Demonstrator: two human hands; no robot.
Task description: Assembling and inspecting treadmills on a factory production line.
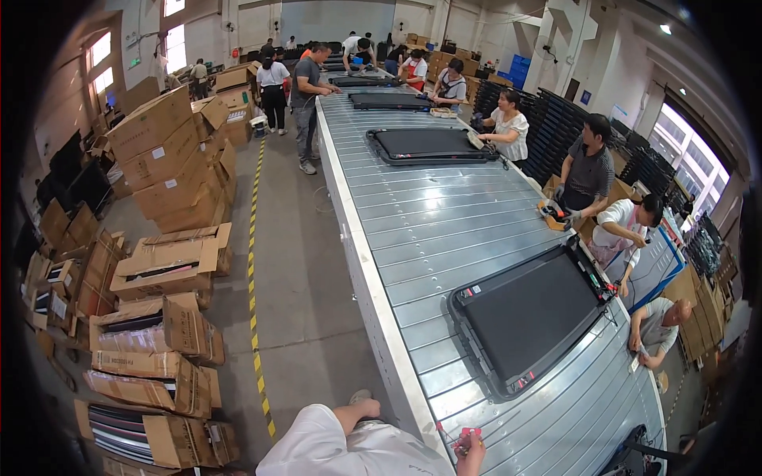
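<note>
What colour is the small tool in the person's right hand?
Red, seen in the head view: the small tool in the right hand.

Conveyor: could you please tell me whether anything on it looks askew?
The nearest black panel lies turned at an angle across the conveyor, its corner at the right edge; the far panel sits square to the slats.

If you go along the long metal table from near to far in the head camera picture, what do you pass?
Hand with a small red tool → big black flat panel → second black panel → third black panel.
</note>
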